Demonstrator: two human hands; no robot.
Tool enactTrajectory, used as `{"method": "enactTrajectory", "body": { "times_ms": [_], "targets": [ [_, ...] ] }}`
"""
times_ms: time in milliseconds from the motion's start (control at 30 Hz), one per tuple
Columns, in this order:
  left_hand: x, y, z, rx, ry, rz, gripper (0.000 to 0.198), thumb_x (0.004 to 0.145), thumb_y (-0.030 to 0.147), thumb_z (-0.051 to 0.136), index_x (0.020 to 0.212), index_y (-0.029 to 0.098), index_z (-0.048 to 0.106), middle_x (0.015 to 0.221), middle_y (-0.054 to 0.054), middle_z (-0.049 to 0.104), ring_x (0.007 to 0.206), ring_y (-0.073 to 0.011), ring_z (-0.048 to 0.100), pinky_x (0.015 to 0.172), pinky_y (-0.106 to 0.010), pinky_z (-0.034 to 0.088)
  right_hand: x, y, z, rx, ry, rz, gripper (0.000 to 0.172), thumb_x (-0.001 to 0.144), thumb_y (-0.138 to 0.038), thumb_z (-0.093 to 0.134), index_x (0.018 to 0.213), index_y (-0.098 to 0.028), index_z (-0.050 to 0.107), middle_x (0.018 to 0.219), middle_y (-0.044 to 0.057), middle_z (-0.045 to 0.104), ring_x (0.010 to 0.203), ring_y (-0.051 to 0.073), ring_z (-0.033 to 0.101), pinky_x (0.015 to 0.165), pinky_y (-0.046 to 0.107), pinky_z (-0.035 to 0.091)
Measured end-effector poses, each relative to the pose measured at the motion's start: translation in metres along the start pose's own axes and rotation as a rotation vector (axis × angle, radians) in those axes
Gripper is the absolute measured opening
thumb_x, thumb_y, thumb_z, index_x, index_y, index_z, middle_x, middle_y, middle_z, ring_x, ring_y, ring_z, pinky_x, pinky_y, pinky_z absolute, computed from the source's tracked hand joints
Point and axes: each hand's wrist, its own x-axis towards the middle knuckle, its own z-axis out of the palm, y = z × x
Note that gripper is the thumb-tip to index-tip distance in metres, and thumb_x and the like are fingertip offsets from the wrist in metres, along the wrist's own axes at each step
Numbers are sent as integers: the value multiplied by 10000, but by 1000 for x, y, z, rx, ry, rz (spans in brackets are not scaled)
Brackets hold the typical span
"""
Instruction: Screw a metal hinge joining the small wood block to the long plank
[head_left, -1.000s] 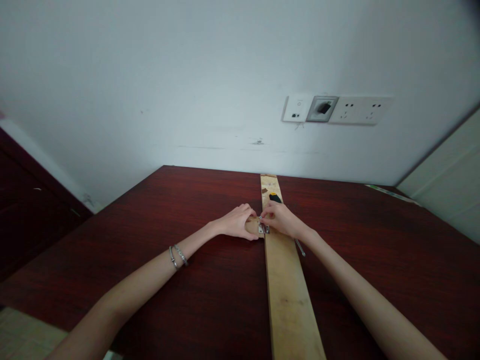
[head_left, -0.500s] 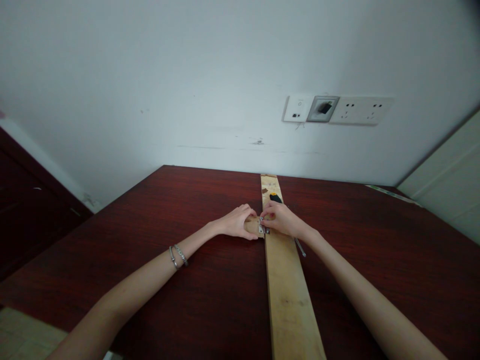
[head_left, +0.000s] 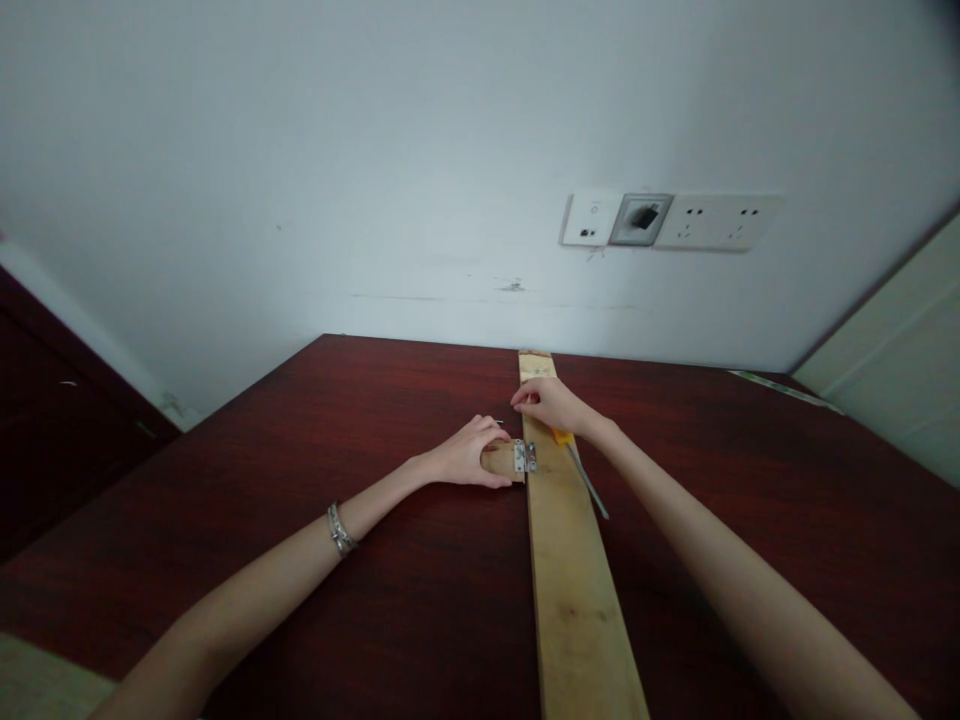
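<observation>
My left hand [head_left: 466, 455] is closed round a small wood block [head_left: 499, 460] that lies against the left edge of a long wooden plank [head_left: 577, 590]. A small metal hinge [head_left: 525, 457] spans the joint between block and plank. Over the plank, beyond the hinge, my right hand [head_left: 553, 405] has its thumb and fingers pinched together; whatever is in them is too small or hidden to make out. Beneath that hand lies a screwdriver with a yellow and dark handle, partly covered, its metal shaft [head_left: 589, 482] pointing toward me across the plank's right edge.
The dark red wooden table [head_left: 360, 620] runs up to a white wall [head_left: 375, 150]. Wall sockets [head_left: 720, 222] sit above the table at right. A pale strip [head_left: 784, 390] lies near the back right edge. A tiny thin object [head_left: 499, 422] shows beside my left fingers.
My right hand has moved from the hinge to farther up the plank, uncovering the hinge and covering most of the screwdriver's handle. My left hand stays on the block.
</observation>
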Motion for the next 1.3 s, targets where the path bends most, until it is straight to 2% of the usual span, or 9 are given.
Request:
{"method": "enactTrajectory", "body": {
  "times_ms": [233,533,833,1000,1133,1300],
  "targets": [
    [-1,0,2,10,21,-2,634,631,500,759,1140,179,559,1102,-90,525,1035,-245,468,956,-409,381,37,-8,15,-104,-166,-62,134,693,-156,620,745,-172,743,741,60,721,673,162,634,613,233,436],
    [-2,1,3,22,53,19,644,619,497,765,1137,162,580,1130,-105,529,1058,-259,465,956,-407,381,43,-24,20,-253,-277,-14,151,672,-183,624,775,-197,733,816,90,732,709,200,668,561,244,425],
    [-3,-2,6,44,86,51,659,625,516,763,1139,140,595,1158,-117,540,1081,-265,475,992,-411,366,36,-39,16,-357,-297,2,189,726,-168,562,808,-161,732,876,151,731,784,252,692,623,279,469],
    [-2,-2,7,49,102,58,654,624,500,772,1147,148,600,1160,-110,545,1084,-267,484,1004,-423,357,36,-39,21,-358,-280,-1,180,712,-172,573,801,-129,724,888,177,723,823,285,688,662,312,482],
    [-3,-2,7,57,111,74,662,625,505,772,1148,134,606,1129,-116,554,1064,-265,488,995,-420,366,39,-30,23,-281,-237,-1,146,684,-170,601,762,-124,716,843,171,722,791,275,681,645,302,473],
    [-3,-5,9,74,126,87,693,627,540,757,1166,132,604,1070,-104,552,1011,-249,487,971,-413,384,40,-15,20,-76,-118,-18,105,686,-169,601,730,-136,691,762,91,716,695,176,643,615,239,445]
  ]
}}
